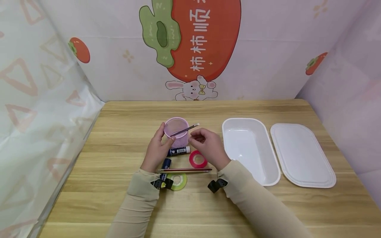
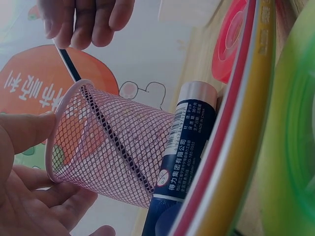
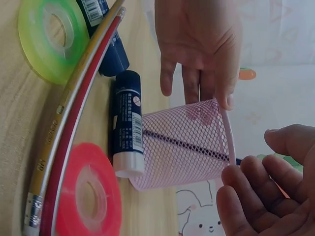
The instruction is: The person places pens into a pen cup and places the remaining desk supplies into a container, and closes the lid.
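Observation:
My left hand [image 1: 156, 150] holds the pink mesh pen holder [image 1: 180, 142] by its rim, thumb on the near side and fingers round the other. A dark pencil [image 1: 190, 128] leans inside it, its white-tipped end sticking out above the rim. Beside that end is my right hand [image 1: 210, 145], with loosely bent fingers and nothing visible in them. A glue stick [image 2: 184, 142] lies against the holder's base. Nearer me are a second glue stick [image 1: 166, 163], a red tape roll [image 3: 109, 196], a green tape roll [image 1: 184, 181], a red pencil [image 3: 81, 115] and a yellow pencil [image 3: 64, 110].
To the right on the wooden table [image 1: 125, 125] stands a white rectangular box [image 1: 242, 142], with its white lid [image 1: 303, 155] lying flat beside it. Behind the table hangs a printed cloth [image 1: 113, 72]. The two loose pencils lie across the second glue stick.

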A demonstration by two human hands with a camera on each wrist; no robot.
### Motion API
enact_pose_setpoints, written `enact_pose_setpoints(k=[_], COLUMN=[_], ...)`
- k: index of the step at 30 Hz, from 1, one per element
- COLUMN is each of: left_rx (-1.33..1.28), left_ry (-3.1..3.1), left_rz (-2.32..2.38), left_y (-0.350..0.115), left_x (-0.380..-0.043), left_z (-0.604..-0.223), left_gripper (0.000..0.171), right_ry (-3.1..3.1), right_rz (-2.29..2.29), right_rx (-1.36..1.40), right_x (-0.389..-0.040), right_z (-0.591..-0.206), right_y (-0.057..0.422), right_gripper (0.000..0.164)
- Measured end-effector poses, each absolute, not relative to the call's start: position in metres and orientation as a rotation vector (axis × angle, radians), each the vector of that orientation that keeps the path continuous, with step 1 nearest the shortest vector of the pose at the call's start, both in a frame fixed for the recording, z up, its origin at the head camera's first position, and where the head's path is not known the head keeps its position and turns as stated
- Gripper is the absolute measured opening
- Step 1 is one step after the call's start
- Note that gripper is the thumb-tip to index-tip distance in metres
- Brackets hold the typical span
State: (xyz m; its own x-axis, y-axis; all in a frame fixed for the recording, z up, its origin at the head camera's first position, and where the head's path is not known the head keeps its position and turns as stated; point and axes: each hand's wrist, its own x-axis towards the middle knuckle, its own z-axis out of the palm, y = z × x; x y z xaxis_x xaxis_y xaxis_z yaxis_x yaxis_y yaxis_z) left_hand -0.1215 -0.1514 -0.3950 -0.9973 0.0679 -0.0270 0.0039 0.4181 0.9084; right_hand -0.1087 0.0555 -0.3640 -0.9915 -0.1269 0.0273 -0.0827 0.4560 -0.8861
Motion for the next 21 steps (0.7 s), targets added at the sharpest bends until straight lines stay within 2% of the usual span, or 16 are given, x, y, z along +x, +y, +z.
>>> enact_pose_setpoints(k=[10,21], left_rx=[0.066,0.055], left_ry=[2.595,2.611], left_rz=[1.648,1.633], left_y=[-0.151,-0.152], left_x=[-0.121,-0.120], left_z=[-0.393,-0.390], left_gripper=[0.077,0.076], right_ry=[2.664,2.568], right_rz=[-1.577,-1.451], right_rx=[-0.241,-0.430], right_x=[-0.092,-0.080], right_z=[-0.371,-0.386], right_y=[0.054,0.050], right_gripper=[0.017,0.018])
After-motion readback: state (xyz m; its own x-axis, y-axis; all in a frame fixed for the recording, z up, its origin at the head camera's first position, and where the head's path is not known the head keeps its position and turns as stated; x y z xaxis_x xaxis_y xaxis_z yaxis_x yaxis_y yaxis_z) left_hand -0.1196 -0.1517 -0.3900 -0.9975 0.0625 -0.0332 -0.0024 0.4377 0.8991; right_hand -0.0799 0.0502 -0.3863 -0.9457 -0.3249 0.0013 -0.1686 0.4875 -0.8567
